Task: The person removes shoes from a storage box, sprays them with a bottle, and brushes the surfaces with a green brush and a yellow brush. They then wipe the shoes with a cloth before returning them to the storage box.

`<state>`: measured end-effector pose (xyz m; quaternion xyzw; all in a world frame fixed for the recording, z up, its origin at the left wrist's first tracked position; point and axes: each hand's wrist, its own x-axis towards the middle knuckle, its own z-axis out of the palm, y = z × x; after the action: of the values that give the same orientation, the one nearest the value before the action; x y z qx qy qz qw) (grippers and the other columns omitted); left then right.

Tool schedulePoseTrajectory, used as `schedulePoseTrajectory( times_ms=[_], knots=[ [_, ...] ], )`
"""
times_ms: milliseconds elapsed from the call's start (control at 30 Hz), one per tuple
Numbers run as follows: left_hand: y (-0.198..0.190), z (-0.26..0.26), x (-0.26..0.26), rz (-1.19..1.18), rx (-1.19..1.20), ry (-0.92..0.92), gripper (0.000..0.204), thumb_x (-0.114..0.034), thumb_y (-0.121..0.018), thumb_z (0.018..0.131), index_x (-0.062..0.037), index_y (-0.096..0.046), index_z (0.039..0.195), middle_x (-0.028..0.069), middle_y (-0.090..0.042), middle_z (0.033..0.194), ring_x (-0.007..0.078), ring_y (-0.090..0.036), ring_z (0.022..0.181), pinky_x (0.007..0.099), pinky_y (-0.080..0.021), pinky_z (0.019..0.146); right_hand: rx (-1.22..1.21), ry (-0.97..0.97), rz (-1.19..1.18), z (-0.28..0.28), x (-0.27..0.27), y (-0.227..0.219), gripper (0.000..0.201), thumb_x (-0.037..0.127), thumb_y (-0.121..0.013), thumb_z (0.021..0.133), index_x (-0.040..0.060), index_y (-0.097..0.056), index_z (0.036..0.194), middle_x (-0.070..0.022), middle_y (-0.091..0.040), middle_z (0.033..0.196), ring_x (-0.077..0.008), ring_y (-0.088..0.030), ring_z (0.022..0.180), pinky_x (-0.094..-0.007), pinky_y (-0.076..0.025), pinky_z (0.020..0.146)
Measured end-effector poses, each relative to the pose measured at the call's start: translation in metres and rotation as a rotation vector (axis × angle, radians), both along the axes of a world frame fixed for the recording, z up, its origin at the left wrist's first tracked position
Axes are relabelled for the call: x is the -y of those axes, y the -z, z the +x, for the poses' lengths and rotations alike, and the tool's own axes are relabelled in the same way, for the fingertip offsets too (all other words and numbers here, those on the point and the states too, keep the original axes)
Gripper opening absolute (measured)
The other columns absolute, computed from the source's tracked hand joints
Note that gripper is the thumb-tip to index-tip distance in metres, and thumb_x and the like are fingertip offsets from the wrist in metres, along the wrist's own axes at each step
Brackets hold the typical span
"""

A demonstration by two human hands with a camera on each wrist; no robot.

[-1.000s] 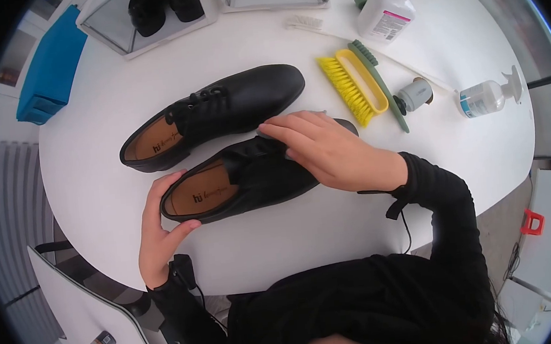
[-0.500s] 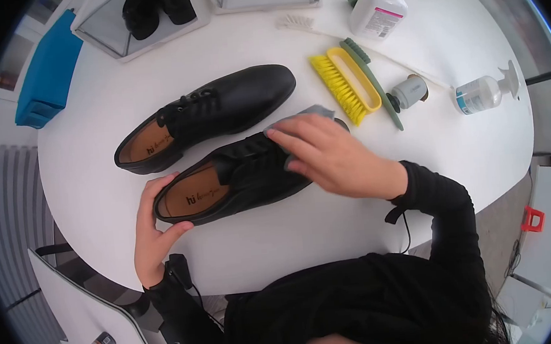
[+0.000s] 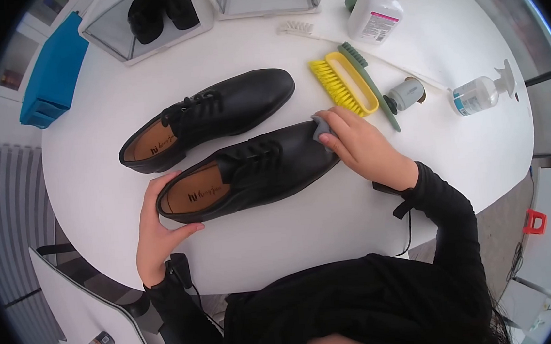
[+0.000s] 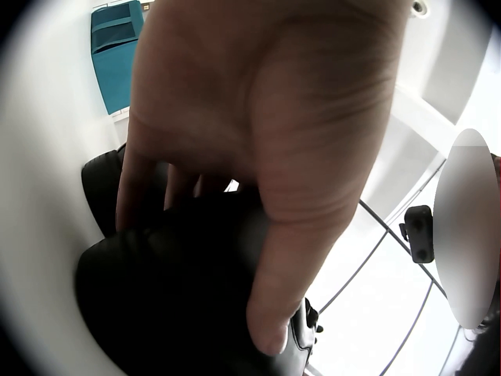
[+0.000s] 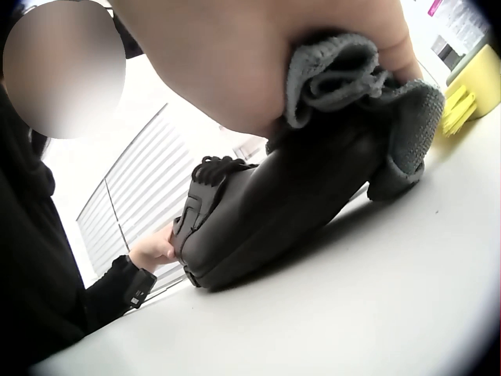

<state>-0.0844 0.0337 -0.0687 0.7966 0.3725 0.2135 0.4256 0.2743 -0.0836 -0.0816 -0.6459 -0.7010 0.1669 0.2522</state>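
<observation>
A black lace-up dress shoe (image 3: 300,151) with a tan insole lies on the white table, its toe pointing right. My left hand (image 3: 152,238) grips its heel, the thumb on the near side and the fingers round the far side. At the toe, my right hand (image 3: 373,151) holds a folded grey cloth (image 3: 319,127) against the leather. In the right wrist view the cloth (image 5: 416,129) wraps over the toe and hangs down its side. The matching shoe (image 3: 246,99) lies just beyond, parallel to the first.
Beyond the toe lie a yellow brush (image 3: 361,86), a green brush (image 3: 380,94), a long white brush (image 3: 397,62) and a small grey container (image 3: 406,94). Two pump bottles, one white (image 3: 374,16) and one clear (image 3: 477,97), stand at right. Clear-fronted boxes (image 3: 147,49) and a blue case (image 3: 57,73) sit behind.
My right hand has moved with the cloth from beside the laces to the toe of the near shoe, leaving the laces in sight. My left hand keeps its grip on the heel.
</observation>
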Motion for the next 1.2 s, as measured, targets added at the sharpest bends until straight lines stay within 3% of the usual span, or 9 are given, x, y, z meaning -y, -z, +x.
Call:
schedulePoseTrajectory(
  times_ms=[133,233,333,500,700,800,1000,1100,1200],
  knots=[
    [0.001,-0.007,0.003,-0.007,-0.001,0.007,0.089,-0.005,-0.087,0.047,-0.0054,-0.051,0.129,0.0099,-0.055,0.125,0.0272,-0.052,0.119,0.0359,-0.038,0.104,0.04,0.128,-0.099,0.002,0.004,-0.005,0.027,0.018,-0.052,0.096,0.0025,-0.051,0.118,-0.0178,-0.052,0.103,-0.0372,-0.056,0.092,-0.0376,-0.047,0.079],
    [0.003,-0.009,0.008,-0.037,-0.026,-0.031,0.089,-0.005,-0.087,0.047,-0.0054,-0.052,0.129,0.0106,-0.057,0.125,0.0285,-0.053,0.119,0.0361,-0.039,0.103,-0.055,0.07,0.005,0.008,0.001,-0.01,0.027,0.014,-0.055,0.095,0.0033,-0.051,0.119,-0.0169,-0.052,0.105,-0.0348,-0.055,0.097,-0.0363,-0.045,0.083],
    [-0.002,-0.008,0.011,0.022,-0.06,-0.008,0.086,-0.003,-0.086,0.048,-0.0058,-0.053,0.128,0.0123,-0.058,0.126,0.031,-0.055,0.118,0.0365,-0.041,0.102,-0.036,-0.055,0.173,0.005,-0.009,-0.012,0.028,0.01,-0.055,0.094,0.0033,-0.051,0.121,-0.0159,-0.053,0.106,-0.032,-0.054,0.103,-0.0347,-0.043,0.088],
    [-0.028,0.006,0.024,0.415,0.021,0.136,0.081,0.002,-0.082,0.053,-0.0071,-0.054,0.128,0.0132,-0.059,0.126,0.0339,-0.055,0.118,0.0391,-0.043,0.1,-0.21,-0.328,0.024,-0.01,-0.029,-0.034,0.028,0.009,-0.054,0.094,0.0031,-0.052,0.121,-0.0142,-0.052,0.109,-0.0308,-0.052,0.106,-0.0351,-0.042,0.092],
    [-0.061,0.017,0.044,0.452,-0.076,0.093,0.08,0.004,-0.079,0.055,-0.0083,-0.052,0.13,0.0151,-0.063,0.12,0.0355,-0.056,0.114,0.0428,-0.044,0.095,-0.367,-0.85,-0.012,-0.051,-0.054,-0.074,0.03,0.011,-0.057,0.093,0.0015,-0.052,0.121,-0.0148,-0.052,0.113,-0.0326,-0.054,0.102,-0.037,-0.045,0.088],
    [-0.044,0.013,0.042,0.493,0.248,0.17,0.083,0.001,-0.079,0.056,-0.0098,-0.047,0.132,0.0156,-0.064,0.118,0.036,-0.057,0.113,0.0456,-0.044,0.095,-0.321,-0.97,0.139,-0.071,-0.061,-0.091,0.029,0.016,-0.057,0.093,0.0007,-0.052,0.117,-0.0164,-0.054,0.105,-0.0338,-0.055,0.097,-0.0392,-0.046,0.083],
    [-0.047,0.01,0.048,0.485,0.153,0.114,0.094,-0.002,-0.081,0.055,-0.0162,-0.042,0.14,0.0153,-0.064,0.118,0.0364,-0.058,0.111,0.0478,-0.044,0.096,-0.305,-1.029,0.204,-0.077,-0.058,-0.088,0.029,0.015,-0.057,0.093,0.0016,-0.053,0.118,-0.0161,-0.054,0.107,-0.0323,-0.055,0.098,-0.0385,-0.046,0.081],
    [-0.05,0.01,0.042,0.518,0.016,0.175,0.094,0.0,-0.081,0.055,-0.0139,-0.043,0.14,0.0148,-0.064,0.118,0.0356,-0.059,0.111,0.0488,-0.044,0.095,-0.293,-0.961,-0.028,-0.057,-0.052,-0.082,0.031,0.009,-0.056,0.093,0.0036,-0.053,0.123,-0.0148,-0.051,0.116,-0.0313,-0.051,0.108,-0.0376,-0.044,0.091],
    [-0.035,0.006,0.038,0.453,0.027,0.158,0.082,0.001,-0.083,0.052,-0.0104,-0.055,0.129,0.0126,-0.063,0.119,0.0326,-0.06,0.11,0.0412,-0.048,0.094,-0.264,-0.797,-0.111,-0.03,-0.047,-0.063,0.03,0.007,-0.054,0.093,0.005,-0.055,0.123,-0.0138,-0.051,0.117,-0.0315,-0.05,0.108,-0.0368,-0.043,0.092]
  ],
)
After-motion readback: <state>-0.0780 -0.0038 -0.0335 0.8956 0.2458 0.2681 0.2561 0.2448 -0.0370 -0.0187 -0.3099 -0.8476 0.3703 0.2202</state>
